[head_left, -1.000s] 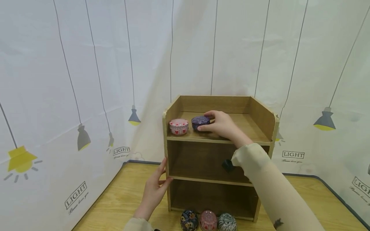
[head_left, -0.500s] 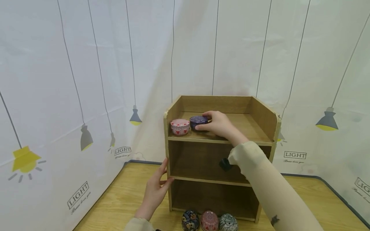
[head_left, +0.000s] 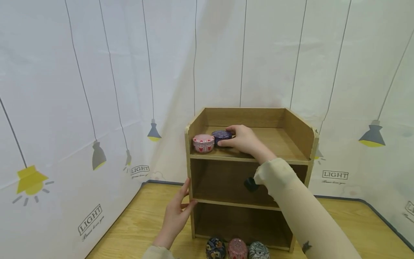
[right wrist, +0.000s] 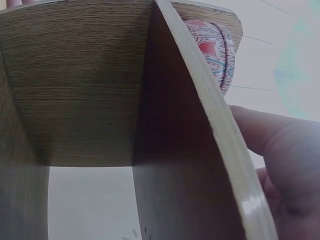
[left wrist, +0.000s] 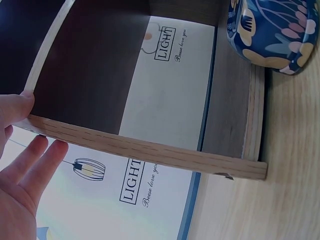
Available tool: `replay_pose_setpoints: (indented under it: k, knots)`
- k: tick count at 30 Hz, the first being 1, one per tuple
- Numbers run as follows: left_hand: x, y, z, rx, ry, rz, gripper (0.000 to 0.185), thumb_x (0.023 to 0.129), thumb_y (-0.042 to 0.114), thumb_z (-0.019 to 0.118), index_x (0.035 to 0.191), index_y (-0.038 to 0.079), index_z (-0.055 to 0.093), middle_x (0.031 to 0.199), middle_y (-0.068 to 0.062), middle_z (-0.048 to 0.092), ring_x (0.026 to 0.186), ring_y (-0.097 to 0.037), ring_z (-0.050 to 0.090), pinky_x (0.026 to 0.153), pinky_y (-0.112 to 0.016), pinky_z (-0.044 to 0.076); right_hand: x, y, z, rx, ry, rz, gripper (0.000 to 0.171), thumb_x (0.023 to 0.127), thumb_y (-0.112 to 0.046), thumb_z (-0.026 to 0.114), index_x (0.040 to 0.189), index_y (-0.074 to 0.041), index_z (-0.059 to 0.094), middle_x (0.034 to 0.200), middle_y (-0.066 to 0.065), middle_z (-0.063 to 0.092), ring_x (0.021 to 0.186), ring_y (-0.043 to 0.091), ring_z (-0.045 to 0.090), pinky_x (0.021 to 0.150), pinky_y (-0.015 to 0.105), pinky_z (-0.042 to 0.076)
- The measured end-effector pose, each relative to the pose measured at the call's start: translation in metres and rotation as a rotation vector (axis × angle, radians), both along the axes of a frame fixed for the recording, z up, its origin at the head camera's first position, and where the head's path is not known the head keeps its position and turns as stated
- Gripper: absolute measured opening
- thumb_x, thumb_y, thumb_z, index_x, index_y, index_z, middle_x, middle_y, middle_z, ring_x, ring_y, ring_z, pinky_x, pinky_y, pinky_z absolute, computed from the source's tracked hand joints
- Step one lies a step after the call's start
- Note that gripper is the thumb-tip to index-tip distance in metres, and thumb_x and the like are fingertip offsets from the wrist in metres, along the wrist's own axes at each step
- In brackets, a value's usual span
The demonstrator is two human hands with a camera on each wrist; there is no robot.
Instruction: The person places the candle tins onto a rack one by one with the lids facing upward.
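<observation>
Shifted left since a second ago: dark purple tin (head_left: pixel 220 134), together with right hand (head_left: pixel 244 140), narrowing the gap to pink heart-patterned tin (head_left: pixel 203 144) on three-tier wooden shelf (head_left: pixel 233 204). At far left, wall covering (head_left: pixel 119 97) printed with hanging lamps and "LIGHT", behind the dark-trimmed left edge of table (head_left: pixel 142 208). Next, left hand (head_left: pixel 176 214) at the shelf's left front edge, gripping the side panel, thumb over the edge by the middle board's end, fingers against the outer face. Higher up, near the top board's front left corner, pink heart-patterned tin, upright. On the table, just before the shelf's bottom front edge, navy floral tin (head_left: pixel 215 248). Then dark purple tin, over the top board's left part, just beside and slightly behind the pink one; contact between the two, cannot tell. Clasped between thumb and fingers of right hand. Farther right, in line with navy floral tin: dusty pink tin (head_left: pixel 237 249), then grey-white leaf-patterned tin (head_left: pixel 258 250). Last, cream sleeve (head_left: pixel 300 201), crossing before the shelf's right side.
</observation>
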State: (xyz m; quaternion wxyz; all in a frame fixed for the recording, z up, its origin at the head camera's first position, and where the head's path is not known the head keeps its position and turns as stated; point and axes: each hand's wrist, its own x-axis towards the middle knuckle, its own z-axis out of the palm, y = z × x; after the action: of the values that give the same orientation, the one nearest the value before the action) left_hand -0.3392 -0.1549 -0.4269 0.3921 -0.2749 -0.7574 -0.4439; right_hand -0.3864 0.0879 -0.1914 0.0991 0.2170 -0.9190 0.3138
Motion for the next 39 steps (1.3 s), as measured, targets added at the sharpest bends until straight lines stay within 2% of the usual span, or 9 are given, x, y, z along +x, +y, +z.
replay_pose_setpoints:
  k: [8,22,26,32,39]
  knots:
    - [0.000,0.002,-0.001,-0.007,0.009,-0.003,0.079,0.080,-0.006,0.075,0.149,0.012,0.041,0.137,-0.017,0.053,0.104,-0.036,0.063,0.064,-0.030,0.060,0.000,0.000,0.000,0.007,-0.009,-0.008,0.071,0.087,-0.036,0.072,0.142,0.000,0.046,0.139,0.021,0.050,0.126,0.034,0.047,0.107,0.048,0.038]
    - [0.001,0.003,-0.001,0.003,-0.002,0.000,0.079,0.080,-0.005,0.075,0.149,0.014,0.042,0.139,-0.014,0.052,0.105,-0.035,0.062,0.066,-0.028,0.059,0.006,0.007,0.002,-0.009,-0.033,-0.019,0.076,0.086,-0.037,0.073,0.146,-0.004,0.042,0.138,0.019,0.051,0.126,0.034,0.047,0.105,0.049,0.040]
    - [0.002,0.003,-0.001,0.011,-0.016,-0.009,0.078,0.081,-0.005,0.074,0.149,0.014,0.042,0.140,-0.012,0.051,0.107,-0.035,0.062,0.067,-0.028,0.059,0.013,0.017,-0.001,-0.035,-0.048,-0.012,0.076,0.086,-0.037,0.073,0.147,-0.005,0.040,0.135,0.018,0.054,0.122,0.035,0.050,0.099,0.049,0.045]
    - [0.001,0.002,0.000,0.010,-0.023,-0.006,0.078,0.081,-0.005,0.074,0.149,0.015,0.041,0.142,-0.010,0.050,0.108,-0.034,0.061,0.067,-0.030,0.060,0.026,0.032,-0.005,-0.035,-0.017,0.011,0.074,0.087,-0.036,0.072,0.147,-0.005,0.041,0.126,0.017,0.058,0.114,0.032,0.057,0.088,0.045,0.052]
    - [0.000,0.001,0.000,0.006,-0.018,-0.007,0.079,0.081,-0.006,0.074,0.149,0.015,0.041,0.143,-0.010,0.049,0.108,-0.034,0.061,0.067,-0.028,0.059,0.054,0.046,-0.008,-0.051,0.021,0.063,0.072,0.087,-0.033,0.073,0.144,-0.002,0.044,0.122,0.018,0.059,0.109,0.031,0.060,0.084,0.044,0.055]
